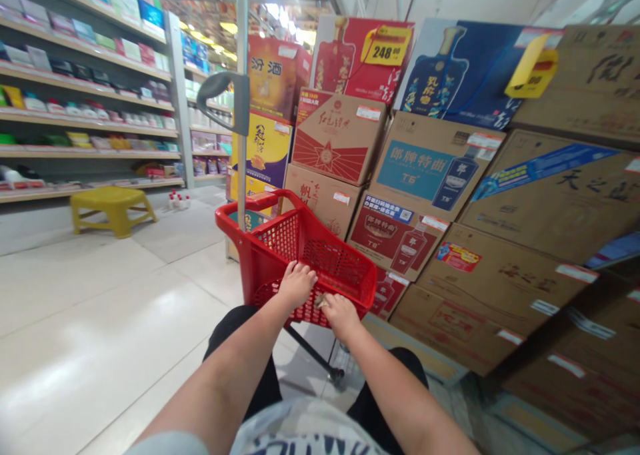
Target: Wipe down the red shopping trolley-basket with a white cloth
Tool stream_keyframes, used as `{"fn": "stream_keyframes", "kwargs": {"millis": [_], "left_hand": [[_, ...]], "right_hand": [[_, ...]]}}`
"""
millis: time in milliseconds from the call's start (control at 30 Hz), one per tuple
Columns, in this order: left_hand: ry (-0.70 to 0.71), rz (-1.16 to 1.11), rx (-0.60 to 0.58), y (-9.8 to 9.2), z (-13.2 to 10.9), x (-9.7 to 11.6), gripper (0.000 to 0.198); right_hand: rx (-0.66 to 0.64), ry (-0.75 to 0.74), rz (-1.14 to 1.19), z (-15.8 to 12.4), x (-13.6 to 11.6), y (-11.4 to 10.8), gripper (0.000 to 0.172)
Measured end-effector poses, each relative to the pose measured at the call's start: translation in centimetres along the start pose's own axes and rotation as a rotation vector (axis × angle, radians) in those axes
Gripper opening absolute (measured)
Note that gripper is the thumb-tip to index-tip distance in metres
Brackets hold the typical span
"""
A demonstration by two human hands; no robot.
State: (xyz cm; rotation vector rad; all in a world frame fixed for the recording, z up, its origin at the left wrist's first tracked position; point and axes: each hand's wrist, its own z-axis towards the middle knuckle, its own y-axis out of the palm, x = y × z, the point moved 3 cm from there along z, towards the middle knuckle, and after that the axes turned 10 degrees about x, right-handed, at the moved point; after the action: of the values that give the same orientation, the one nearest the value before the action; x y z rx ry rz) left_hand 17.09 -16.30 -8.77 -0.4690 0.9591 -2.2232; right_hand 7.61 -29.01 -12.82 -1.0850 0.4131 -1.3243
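Note:
A red plastic shopping basket [335,258] with slotted walls stands in front of my knees on a wheeled frame. Over its near rim my left hand [299,284] is closed, the fingers curled toward the inside. Just to the right, at the same near side, my right hand [341,312] pinches a small, crumpled, brownish wad that looks like a cloth [321,301]. The wad lies against the rim, and part of it is hidden by the fingers. A grey handle [223,103] sits on the tall metal pole rising at the basket's far left.
Stacked liquor cartons [340,138] form a wall behind and to the right of the basket. Yellow price tags [387,45] hang from the upper ones. On the left are stocked shelves [85,98], a yellow plastic stool [113,208] and several small red-capped bottles [179,200] on the floor.

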Motion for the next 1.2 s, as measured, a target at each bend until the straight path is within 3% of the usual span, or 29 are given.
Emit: {"fn": "stream_keyframes", "kwargs": {"millis": [167, 633, 800, 1200], "left_hand": [[0.019, -0.002, -0.009, 0.0, 0.0, -0.1, 0.028], [-0.006, 0.004, -0.049, -0.1, 0.2, 0.1, 0.033], [-0.003, -0.002, -0.056, -0.2, 0.3, 0.1, 0.033], [0.006, -0.007, -0.04, 0.0, 0.1, -0.2, 0.033]], "right_hand": [[-0.003, 0.07, -0.012, 0.1, 0.0, -0.2, 0.019], [-0.012, 0.025, 0.037, -0.8, 0.2, -0.1, 0.017], [0.008, 0.085, 0.018, 0.1, 0.4, -0.8, 0.024], [-0.024, 0.095, 0.031, -0.2, -0.1, -0.5, 0.02]]}}
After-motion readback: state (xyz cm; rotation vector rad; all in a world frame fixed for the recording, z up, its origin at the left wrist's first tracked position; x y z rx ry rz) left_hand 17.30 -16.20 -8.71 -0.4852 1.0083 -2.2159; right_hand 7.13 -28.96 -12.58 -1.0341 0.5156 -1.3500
